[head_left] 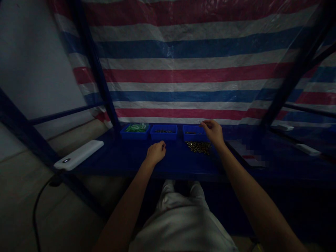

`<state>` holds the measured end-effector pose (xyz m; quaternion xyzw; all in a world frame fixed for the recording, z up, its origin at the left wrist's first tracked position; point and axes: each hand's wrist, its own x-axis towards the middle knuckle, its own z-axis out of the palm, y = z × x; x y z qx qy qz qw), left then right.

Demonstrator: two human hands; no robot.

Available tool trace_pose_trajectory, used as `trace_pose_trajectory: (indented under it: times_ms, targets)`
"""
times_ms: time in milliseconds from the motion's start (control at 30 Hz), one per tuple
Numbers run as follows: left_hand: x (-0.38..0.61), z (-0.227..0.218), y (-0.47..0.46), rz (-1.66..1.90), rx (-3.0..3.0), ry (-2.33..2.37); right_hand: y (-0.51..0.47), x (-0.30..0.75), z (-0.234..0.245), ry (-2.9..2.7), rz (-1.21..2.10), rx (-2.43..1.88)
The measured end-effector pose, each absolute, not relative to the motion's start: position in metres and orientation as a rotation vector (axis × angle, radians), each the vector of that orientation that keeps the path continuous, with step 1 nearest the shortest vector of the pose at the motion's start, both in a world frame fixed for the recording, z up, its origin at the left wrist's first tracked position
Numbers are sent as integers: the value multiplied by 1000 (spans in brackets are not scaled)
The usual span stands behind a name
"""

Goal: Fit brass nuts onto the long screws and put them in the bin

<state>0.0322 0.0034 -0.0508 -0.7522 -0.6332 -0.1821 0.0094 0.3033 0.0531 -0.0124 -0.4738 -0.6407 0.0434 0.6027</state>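
Observation:
My left hand [156, 152] rests on the blue shelf [131, 161] with its fingers curled into a loose fist; whether anything is inside is hidden. My right hand [214, 132] hovers over the right blue bin [193, 133], fingers pinched near its far rim. Just below that hand lies a pile of small brass-coloured parts [198, 147]. The middle blue bin [163, 132] holds a few dark thin pieces. The left blue bin [135, 130] holds pale green pieces.
A white flat device [78, 154] with a cable lies at the shelf's left corner. Dark blue rack posts [94, 66] stand left and right. A striped tarp [189, 63] hangs behind. A paper [245, 152] lies to the right.

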Motion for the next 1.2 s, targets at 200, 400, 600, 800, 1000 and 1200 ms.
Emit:
trace_pose_trajectory:
  times_ms: [200,400,600,800,1000,1200]
  targets:
    - [32,-50,4,-555,-2362,-1976,47,296,-26,-1546,10,-921]
    - [34,-48,2,-547,-2354,-1994,30,292,-25,-1624,84,-874]
    - [34,-47,1,-540,-2355,-1984,26,288,-23,-1549,319,-840]
    - [33,-50,4,-543,-2361,-1955,35,291,-23,-1386,778,-786]
    - [34,-47,1,-534,-2359,-1976,39,299,-24,-1293,986,-744]
    - [34,-46,1,-541,-2360,-1982,38,297,-25,-1446,616,-835]
